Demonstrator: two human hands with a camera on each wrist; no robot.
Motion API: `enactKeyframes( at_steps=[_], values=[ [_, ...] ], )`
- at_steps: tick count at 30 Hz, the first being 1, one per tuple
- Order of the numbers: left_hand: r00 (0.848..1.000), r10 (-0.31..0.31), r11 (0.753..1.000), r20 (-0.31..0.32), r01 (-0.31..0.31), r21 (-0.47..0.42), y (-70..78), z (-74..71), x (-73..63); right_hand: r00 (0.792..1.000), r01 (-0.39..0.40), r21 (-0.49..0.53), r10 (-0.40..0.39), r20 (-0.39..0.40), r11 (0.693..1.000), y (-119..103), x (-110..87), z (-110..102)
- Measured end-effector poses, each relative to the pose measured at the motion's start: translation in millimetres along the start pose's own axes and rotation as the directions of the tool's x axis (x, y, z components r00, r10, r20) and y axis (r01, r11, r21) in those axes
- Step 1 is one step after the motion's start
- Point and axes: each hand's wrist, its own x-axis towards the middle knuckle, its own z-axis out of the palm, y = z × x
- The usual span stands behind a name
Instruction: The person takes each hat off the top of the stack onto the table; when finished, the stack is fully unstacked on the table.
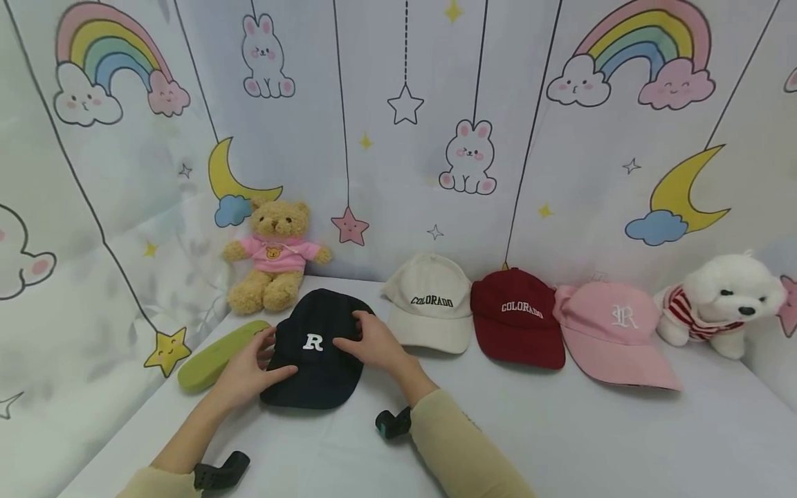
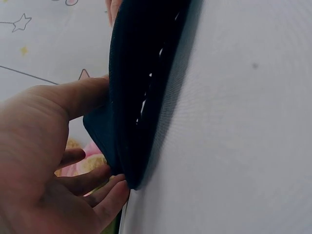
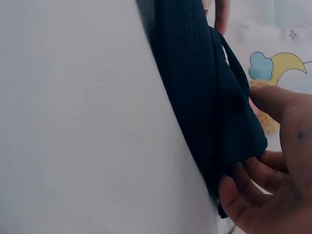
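A black baseball cap [image 1: 320, 353] with a white letter R lies on the white table, its brim toward me. My left hand [image 1: 248, 370] holds the cap's left side, the thumb over the brim and the fingers at the edge; in the left wrist view the cap [image 2: 139, 97] stands edge-on beside that hand [image 2: 53, 146]. My right hand [image 1: 376, 339] grips its right side, thumb on the front and fingers around the far side. In the right wrist view, fingertips of the right hand [image 3: 273, 170] bend against the lower edge of the cap [image 3: 204, 97].
A green elongated case [image 1: 218, 356] lies left of the black cap, below a teddy bear [image 1: 277, 259] in pink. To the right stand a cream cap [image 1: 429, 304], a dark red cap [image 1: 517, 321], a pink cap [image 1: 613, 332] and a white plush dog [image 1: 722, 301]. A printed curtain [image 1: 398, 173] hangs behind.
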Motion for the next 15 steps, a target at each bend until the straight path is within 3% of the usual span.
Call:
enactKeyframes(
  at_steps=[5,15],
  values=[
    [1.0,-0.009,1.0,0.009,0.009,-0.021,-0.7,1.0,-1.8,0.999,0.019,0.016,-0.018,-0.032,1.0,-2.1,-2.1,2.5],
    [0.996,-0.09,0.996,-0.007,0.09,0.004,2.6,0.2,-2.7,0.976,0.168,0.076,-0.155,-0.151,0.983,-6.3,-2.2,-2.1]
  ],
)
